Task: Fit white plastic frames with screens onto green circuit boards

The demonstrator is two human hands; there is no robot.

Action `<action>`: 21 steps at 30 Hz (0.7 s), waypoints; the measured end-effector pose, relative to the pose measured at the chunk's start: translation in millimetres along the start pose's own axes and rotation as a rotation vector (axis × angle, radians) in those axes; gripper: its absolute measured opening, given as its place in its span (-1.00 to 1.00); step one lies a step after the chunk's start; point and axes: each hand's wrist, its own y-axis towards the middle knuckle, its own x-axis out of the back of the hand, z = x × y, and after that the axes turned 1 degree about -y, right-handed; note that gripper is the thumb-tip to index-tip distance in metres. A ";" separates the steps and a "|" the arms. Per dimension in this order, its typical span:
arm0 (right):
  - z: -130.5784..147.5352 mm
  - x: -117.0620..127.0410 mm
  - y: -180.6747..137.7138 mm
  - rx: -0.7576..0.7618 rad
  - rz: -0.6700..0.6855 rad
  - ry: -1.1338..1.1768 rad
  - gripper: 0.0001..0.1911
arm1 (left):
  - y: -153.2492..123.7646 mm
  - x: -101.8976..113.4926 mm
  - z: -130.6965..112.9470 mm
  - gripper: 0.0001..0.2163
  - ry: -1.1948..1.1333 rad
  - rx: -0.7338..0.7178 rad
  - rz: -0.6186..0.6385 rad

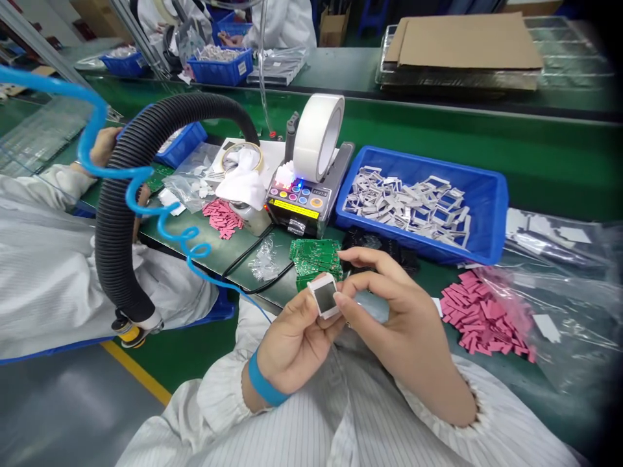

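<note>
Between my hands is a small white plastic frame with a dark grey screen (325, 298) set in it, tilted toward me. My left hand (294, 340), with a blue band at the wrist, grips it by the left edge and from below. At its right edge, the thumb and a finger of my right hand (396, 318) close on it, while the index finger stretches out above. Just beyond my fingertips lies a stack of green circuit boards (314, 254). Small clear plastic pieces (265, 261) are heaped to the left of the boards.
A blue bin (423, 165) of white frames stands behind my right hand, near pink strips (487, 318) and plastic bags (574, 324). A tape dispenser (302, 201) stands mid-bench. A black hose (111, 214) and coiled blue tube (141, 175) hang at left, by a co-worker's sleeve (48, 188).
</note>
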 end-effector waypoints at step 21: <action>-77.2 34.9 -23.7 0.171 -0.033 -0.413 -0.65 | 5.2 55.7 -3.8 -0.78 0.988 -0.366 -0.027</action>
